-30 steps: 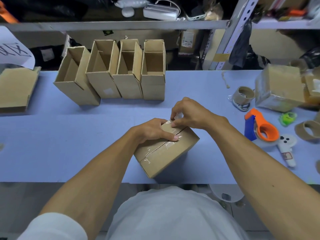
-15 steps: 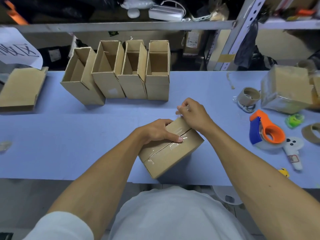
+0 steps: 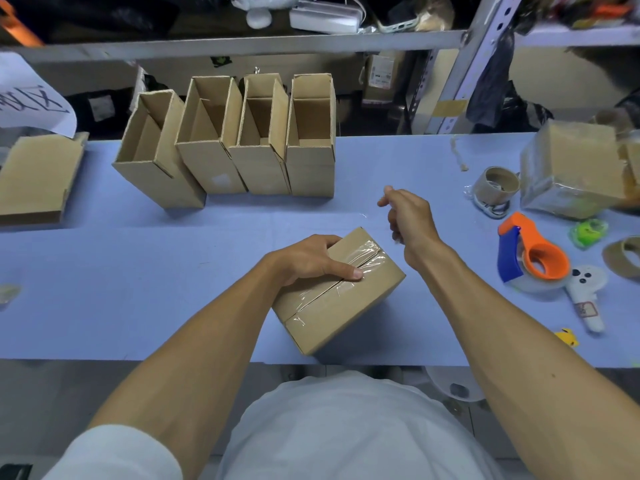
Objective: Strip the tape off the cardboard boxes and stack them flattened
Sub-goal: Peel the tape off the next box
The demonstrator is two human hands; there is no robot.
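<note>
A small closed cardboard box (image 3: 346,306) lies at an angle near the front edge of the blue table (image 3: 104,271). Crinkled clear tape (image 3: 363,254) runs along its top seam. My left hand (image 3: 304,261) grips the box's far left corner, thumb pressed on the seam. My right hand (image 3: 410,220) is raised off the box to the upper right, its fingers curled and pinched together. A faint clear strip seems to trail from it toward the box.
Several open, upright boxes (image 3: 242,161) stand in a row at the back. Flattened cardboard (image 3: 38,178) lies far left. To the right are an orange and blue tape dispenser (image 3: 533,254), empty tape cores (image 3: 497,183) and a plastic-wrapped box (image 3: 575,168).
My right hand left the far end of the box seam and rose up and to the right, fingers still pinched. My left hand kept its hold on the box.
</note>
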